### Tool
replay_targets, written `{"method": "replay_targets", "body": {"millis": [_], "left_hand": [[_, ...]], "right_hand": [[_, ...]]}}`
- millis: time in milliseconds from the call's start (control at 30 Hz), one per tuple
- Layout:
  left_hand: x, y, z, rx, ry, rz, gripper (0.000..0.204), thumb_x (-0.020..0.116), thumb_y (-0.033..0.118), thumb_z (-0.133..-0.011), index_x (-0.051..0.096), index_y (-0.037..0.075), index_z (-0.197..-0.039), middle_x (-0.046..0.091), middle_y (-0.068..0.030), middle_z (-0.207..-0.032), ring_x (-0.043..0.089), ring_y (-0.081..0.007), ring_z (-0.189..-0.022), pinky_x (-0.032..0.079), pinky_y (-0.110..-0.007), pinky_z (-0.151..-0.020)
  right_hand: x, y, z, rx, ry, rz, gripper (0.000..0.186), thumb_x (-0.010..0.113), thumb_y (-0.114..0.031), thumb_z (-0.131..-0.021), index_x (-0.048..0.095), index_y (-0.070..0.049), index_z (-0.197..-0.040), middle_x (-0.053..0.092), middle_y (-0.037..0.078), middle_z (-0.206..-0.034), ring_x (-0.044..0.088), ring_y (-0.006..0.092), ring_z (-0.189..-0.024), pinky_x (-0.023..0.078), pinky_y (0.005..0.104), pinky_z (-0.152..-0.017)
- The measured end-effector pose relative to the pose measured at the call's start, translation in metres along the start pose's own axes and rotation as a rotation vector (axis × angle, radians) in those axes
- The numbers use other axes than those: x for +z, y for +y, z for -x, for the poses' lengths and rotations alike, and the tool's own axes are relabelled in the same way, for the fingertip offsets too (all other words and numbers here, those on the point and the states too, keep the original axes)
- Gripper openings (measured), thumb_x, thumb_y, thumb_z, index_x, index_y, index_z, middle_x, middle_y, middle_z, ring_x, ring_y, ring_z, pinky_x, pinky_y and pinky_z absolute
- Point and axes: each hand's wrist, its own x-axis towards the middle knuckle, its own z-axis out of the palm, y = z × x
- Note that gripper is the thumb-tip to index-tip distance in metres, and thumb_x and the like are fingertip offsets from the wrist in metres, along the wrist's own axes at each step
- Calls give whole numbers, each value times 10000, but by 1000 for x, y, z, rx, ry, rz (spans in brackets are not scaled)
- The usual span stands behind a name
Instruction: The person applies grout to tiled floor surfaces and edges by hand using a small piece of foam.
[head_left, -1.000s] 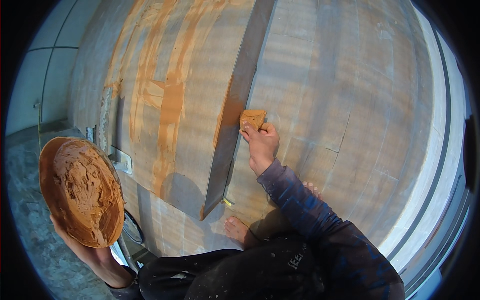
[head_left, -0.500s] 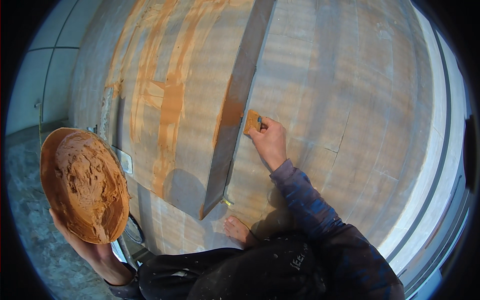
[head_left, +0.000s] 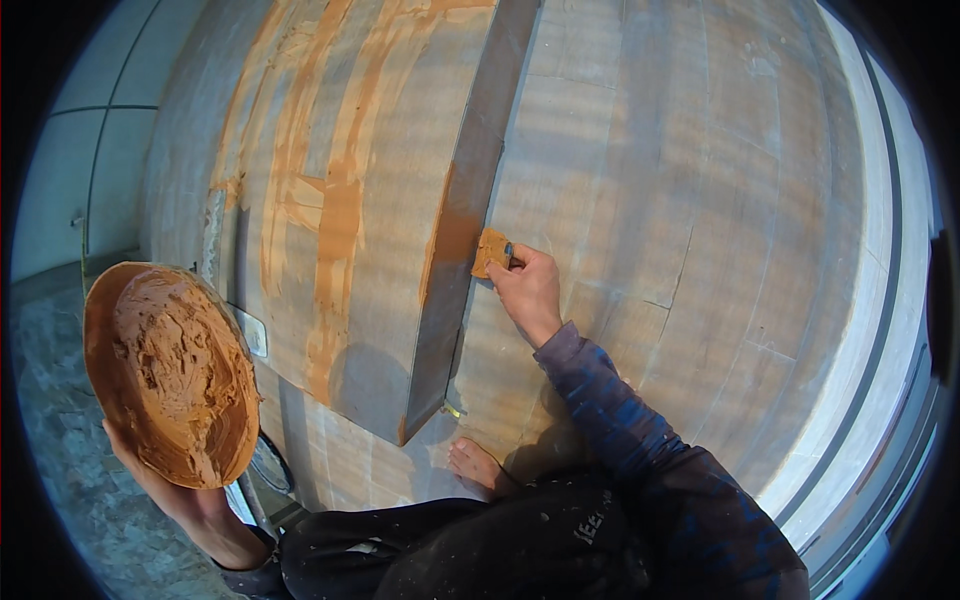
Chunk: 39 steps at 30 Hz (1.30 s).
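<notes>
My right hand (head_left: 528, 288) grips a small putty knife (head_left: 492, 252) whose blade is coated in orange-brown putty. The blade rests against the side face of a tall wooden panel (head_left: 400, 200), next to an orange smear along that face. My left hand (head_left: 165, 480) holds up a round pan (head_left: 165, 370) full of the same brown putty at the lower left, tilted toward me. Several orange putty streaks (head_left: 335, 190) run down the panel's front.
The wooden wall surface (head_left: 680, 200) to the right of the panel is bare with thin seams. My bare foot (head_left: 478, 465) and dark trouser leg (head_left: 450, 545) are at the bottom. A grey stone floor (head_left: 60, 400) lies at the left, a white frame (head_left: 880, 300) at the right.
My right hand has slid the putty knife leftward and slightly down against the panel's side face. The pan in my left hand has stayed nearly still.
</notes>
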Motion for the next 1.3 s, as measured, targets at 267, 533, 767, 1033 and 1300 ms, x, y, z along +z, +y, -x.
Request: {"method": "replay_targets", "body": {"millis": [267,533,767,1033,1300], "left_hand": [[19,3,10,204,28,-226,537,485,453,-1110,488,85,-1501,551,-116,-1503,576,-275,-1348,507,-471,-1143],[-10,20,0,5,-65,43,554,467,470,-1112,491,81,-1505,560,-119,-1501,573,-288,-1352,498,-488,-1148],[-63,36,0,74,14,-55,557,456,475,-1115,477,83,-1511,551,-125,-1506,573,-290,-1352,501,-494,-1143],[-111,61,4,81,-128,22,521,469,440,-1122,500,71,-1489,568,-123,-1489,587,-286,-1333,503,-472,-1139],[-126,100,20,73,-133,90,522,449,419,-1134,478,56,-1509,561,-145,-1498,595,-291,-1331,502,-467,-1139]], "right_hand": [[-12,-52,8,-217,-64,-97,200,710,-67,-901,743,55,-1056,753,103,-825,677,140,-699,527,319,-643],[-4,-62,75,-356,-217,-84,367,740,-25,-851,714,52,-1209,685,138,-981,656,205,-760,542,301,-724],[45,-19,79,-681,23,55,480,797,24,-744,731,28,-1219,668,103,-1059,679,244,-858,563,319,-741],[57,-22,146,-919,-129,309,561,872,-31,-660,733,-20,-1204,608,73,-968,655,246,-882,569,363,-717],[53,-35,224,-839,-301,239,558,874,-71,-663,735,-40,-1202,605,75,-981,651,244,-896,565,349,-720]]}}
